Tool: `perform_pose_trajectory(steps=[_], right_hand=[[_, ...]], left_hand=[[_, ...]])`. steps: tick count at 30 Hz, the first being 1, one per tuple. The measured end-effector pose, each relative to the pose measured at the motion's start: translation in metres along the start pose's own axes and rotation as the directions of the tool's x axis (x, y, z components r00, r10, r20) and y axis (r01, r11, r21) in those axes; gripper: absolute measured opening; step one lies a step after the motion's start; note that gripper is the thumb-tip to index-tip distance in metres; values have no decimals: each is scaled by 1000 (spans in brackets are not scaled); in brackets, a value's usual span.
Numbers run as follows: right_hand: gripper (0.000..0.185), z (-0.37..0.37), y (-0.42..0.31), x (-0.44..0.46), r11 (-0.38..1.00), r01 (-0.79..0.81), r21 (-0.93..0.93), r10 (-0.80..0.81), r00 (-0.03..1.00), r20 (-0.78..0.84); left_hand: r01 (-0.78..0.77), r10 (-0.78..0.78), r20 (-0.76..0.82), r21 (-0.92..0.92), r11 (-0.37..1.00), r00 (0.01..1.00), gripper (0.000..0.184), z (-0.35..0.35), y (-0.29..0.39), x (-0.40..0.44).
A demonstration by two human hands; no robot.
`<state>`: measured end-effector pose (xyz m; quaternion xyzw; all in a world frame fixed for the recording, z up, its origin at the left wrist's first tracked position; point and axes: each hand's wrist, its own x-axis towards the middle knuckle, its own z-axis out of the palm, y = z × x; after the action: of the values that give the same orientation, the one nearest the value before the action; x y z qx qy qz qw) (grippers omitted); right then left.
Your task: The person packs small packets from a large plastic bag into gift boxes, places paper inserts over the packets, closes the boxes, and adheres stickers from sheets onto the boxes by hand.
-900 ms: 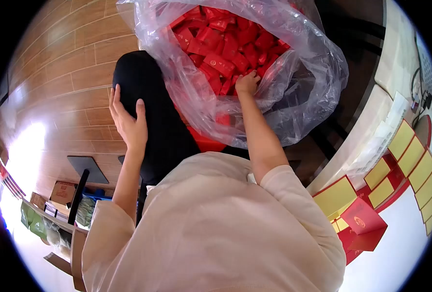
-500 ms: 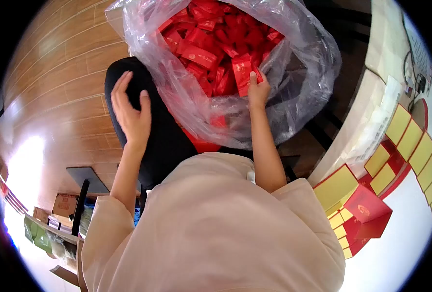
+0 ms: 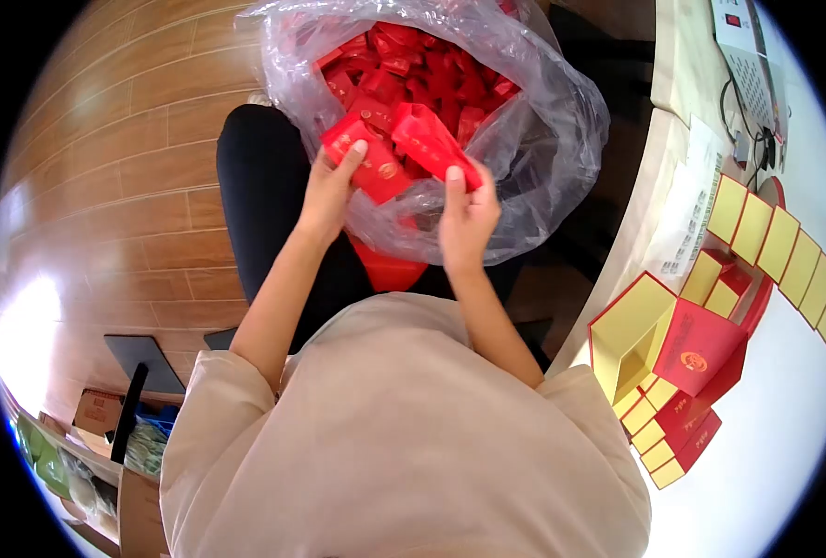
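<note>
A clear plastic bag [image 3: 562,121] stands open in front of me, filled with several small red packets [image 3: 446,79]. Over its near edge, my left hand [image 3: 331,191] pinches a flat red packet [image 3: 376,166] with gold print between thumb and fingers. Close by on the right, my right hand [image 3: 470,212] grips another red packet [image 3: 429,139], tilted up to the left. The upper ends of the two packets are near each other above the bag's opening.
On the right, a white table [image 3: 776,418] bears red boxes [image 3: 697,349] with yellow insides, a row of yellow-topped boxes [image 3: 778,244] and a device with cables [image 3: 743,46]. A cardboard box [image 3: 97,414] sits at the lower left on the wooden floor [image 3: 143,214].
My left hand has moved from my knee to the bag and now holds a packet. My right hand has lifted a packet out of the pile and moved slightly left. The view has shifted right.
</note>
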<state>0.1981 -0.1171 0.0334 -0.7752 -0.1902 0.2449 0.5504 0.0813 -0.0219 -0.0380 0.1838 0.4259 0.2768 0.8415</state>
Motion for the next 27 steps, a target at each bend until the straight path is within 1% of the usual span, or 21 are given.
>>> perform_pose_trajectory(steps=[2,3,4,5,6,8,9,10,12,13,14,15,16,18,20,22,23,24,25,26,27], right_hand=[[17,-14,-6,9,999,0,-40,2,999,47],[17,-23,-5,16,1000,22,-5,-22,994,104],[16,-25,-3,24,985,174,14,-174,974,145],[15,-29,-2,29,989,144,-16,-136,962,238],[14,-31,-6,32,992,118,-51,-95,941,325],[13,-27,-13,31,982,33,-185,64,868,493],[13,-22,-9,32,974,82,-212,52,827,559],[13,-13,-2,30,949,221,-226,-54,817,574],[17,3,10,30,871,370,-322,-138,815,562],[17,9,13,28,870,374,-322,-140,812,566],[21,16,17,27,825,453,-337,-229,814,534],[25,23,18,25,772,527,-355,-318,805,501],[25,28,20,24,772,528,-354,-318,803,504],[31,34,23,24,775,537,-332,-361,809,465],[28,32,37,35,750,542,-380,-365,817,446],[26,27,75,55,828,292,-479,-108,921,374],[31,25,96,66,802,192,-565,27,934,356],[31,27,111,74,803,192,-565,34,930,366],[35,31,124,81,774,130,-619,123,929,349],[38,36,138,88,739,69,-670,211,921,328],[48,43,156,98,731,90,-676,253,884,392]], left_hand=[[68,-67,-10,45,997,998,31,-8,20,-9],[63,-63,-10,43,997,998,31,-7,24,-12],[108,-113,57,85,990,992,32,-5,25,-15],[151,-167,122,128,980,978,33,-3,25,-17],[149,-165,129,123,981,978,33,-4,21,-17],[260,-322,181,298,918,929,35,-7,5,-12],[283,-371,247,330,901,895,46,-12,-2,-9],[283,-370,252,323,903,894,46,-9,-4,-10],[326,-402,185,338,883,897,64,-5,-6,-11],[421,-526,276,359,833,804,81,-8,-1,-11],[419,-523,277,355,835,807,81,-7,-1,-13],[273,-414,315,407,872,854,81,-3,-3,-17],[122,-305,358,452,884,882,81,-2,-3,-19],[159,-337,356,443,882,872,76,-11,-9,-10],[218,-289,227,292,931,930,73,-13,-9,-4],[247,-294,176,247,937,939,76,-9,6,-4],[208,-218,6,273,939,976,79,-14,4,-1],[176,-130,-164,305,936,978,82,-19,1,2],[131,-61,-200,361,923,978,86,-26,-3,6],[140,-64,-215,358,923,974,86,-34,-6,9],[201,-130,-215,348,916,968,87,-40,-7,10]])
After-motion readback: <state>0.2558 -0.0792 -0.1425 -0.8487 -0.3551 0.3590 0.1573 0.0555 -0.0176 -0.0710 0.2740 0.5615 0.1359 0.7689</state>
